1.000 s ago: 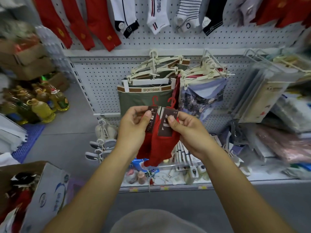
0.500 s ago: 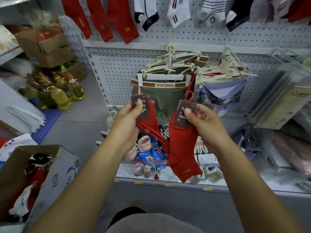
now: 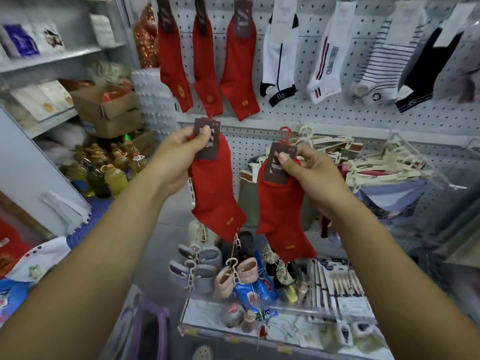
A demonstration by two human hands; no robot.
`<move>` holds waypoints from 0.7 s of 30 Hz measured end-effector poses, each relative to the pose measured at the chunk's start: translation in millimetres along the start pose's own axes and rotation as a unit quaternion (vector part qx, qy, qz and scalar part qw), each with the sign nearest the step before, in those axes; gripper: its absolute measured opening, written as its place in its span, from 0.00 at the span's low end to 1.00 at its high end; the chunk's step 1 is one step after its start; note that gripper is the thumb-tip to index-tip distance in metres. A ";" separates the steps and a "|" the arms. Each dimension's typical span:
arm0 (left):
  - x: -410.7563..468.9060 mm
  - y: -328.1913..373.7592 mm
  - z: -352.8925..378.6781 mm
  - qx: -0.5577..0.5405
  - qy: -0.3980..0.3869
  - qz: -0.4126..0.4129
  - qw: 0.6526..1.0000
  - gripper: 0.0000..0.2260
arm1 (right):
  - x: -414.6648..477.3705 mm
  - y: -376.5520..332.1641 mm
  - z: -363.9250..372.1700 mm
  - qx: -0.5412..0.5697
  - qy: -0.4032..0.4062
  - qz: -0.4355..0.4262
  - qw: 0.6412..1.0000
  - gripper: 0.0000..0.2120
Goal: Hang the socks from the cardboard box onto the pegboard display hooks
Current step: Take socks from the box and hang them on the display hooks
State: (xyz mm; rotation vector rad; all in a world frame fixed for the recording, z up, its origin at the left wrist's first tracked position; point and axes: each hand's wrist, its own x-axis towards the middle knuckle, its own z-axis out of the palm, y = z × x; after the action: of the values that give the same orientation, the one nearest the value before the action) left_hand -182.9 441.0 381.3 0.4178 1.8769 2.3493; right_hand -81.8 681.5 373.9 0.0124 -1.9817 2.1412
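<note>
My left hand (image 3: 179, 157) pinches the brown card label of one red sock pair (image 3: 215, 193), which hangs below it. My right hand (image 3: 311, 172) pinches the label of a second red sock pair (image 3: 280, 216), whose red plastic hook sticks up above the card. Both pairs hang apart, in front of the white pegboard (image 3: 324, 113). Three red sock pairs (image 3: 239, 74) hang on the pegboard above my left hand. The cardboard box is out of view.
White, striped and black socks (image 3: 280, 61) hang to the right of the red ones. Hangers with underwear (image 3: 363, 165) jut out at the right. A clear shelf (image 3: 259, 320) of small goods lies below. Oil bottles (image 3: 109, 172) and boxes stand at the left.
My hands have risen and pulled further apart, separating the two red sock pairs. The view has tilted up, so the hanging socks are nearer and the cardboard box has left the frame.
</note>
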 end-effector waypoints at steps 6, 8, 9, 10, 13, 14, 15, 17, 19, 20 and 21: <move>69.6 35.1 -44.5 0.031 -0.042 0.055 0.997 0.11 | 67.7 -10.7 51.3 0.030 -0.014 -0.032 0.999 0.08; 90.0 41.6 -57.0 0.038 -0.045 0.068 0.996 0.09 | 87.3 -12.0 64.2 0.051 -0.019 -0.025 0.998 0.08; 99.3 44.4 -62.8 0.041 -0.047 0.073 0.995 0.08 | 96.5 -12.5 70.2 0.062 -0.019 -0.022 0.998 0.09; 107.5 47.0 -68.4 0.040 -0.048 0.075 0.995 0.07 | 105.4 -13.3 75.2 0.071 -0.016 -0.023 0.997 0.10; 129.4 55.3 -84.3 0.044 -0.056 0.075 0.995 0.06 | 130.7 -16.7 90.3 0.094 0.001 -0.037 0.995 0.09; 135.8 57.1 -88.6 0.050 -0.061 0.073 0.994 0.07 | 137.9 -18.4 94.5 0.096 0.008 -0.040 0.995 0.08; 142.8 57.4 -92.9 0.057 -0.066 0.072 0.994 0.07 | 144.4 -20.2 98.3 0.098 0.016 -0.042 0.994 0.08; 154.8 54.5 -98.8 0.064 -0.071 0.070 0.993 0.08 | 156.1 -24.9 103.3 0.111 0.024 -0.044 0.993 0.07; 163.6 46.2 -101.1 0.059 -0.072 0.065 0.994 0.07 | 165.4 -31.2 106.5 0.125 0.026 -0.045 0.991 0.08; 166.3 41.3 -101.5 0.056 -0.072 0.059 0.994 0.06 | 169.0 -34.7 107.5 0.128 0.027 -0.041 0.991 0.09; 168.3 35.9 -101.3 0.050 -0.072 0.051 0.995 0.06 | 172.1 -37.7 108.0 0.130 0.030 -0.037 0.990 0.10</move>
State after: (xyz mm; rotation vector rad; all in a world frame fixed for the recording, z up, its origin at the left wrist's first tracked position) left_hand -368.9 379.7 420.6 0.6896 1.9533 2.2238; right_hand -258.9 604.5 447.6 0.0635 -1.6325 2.3056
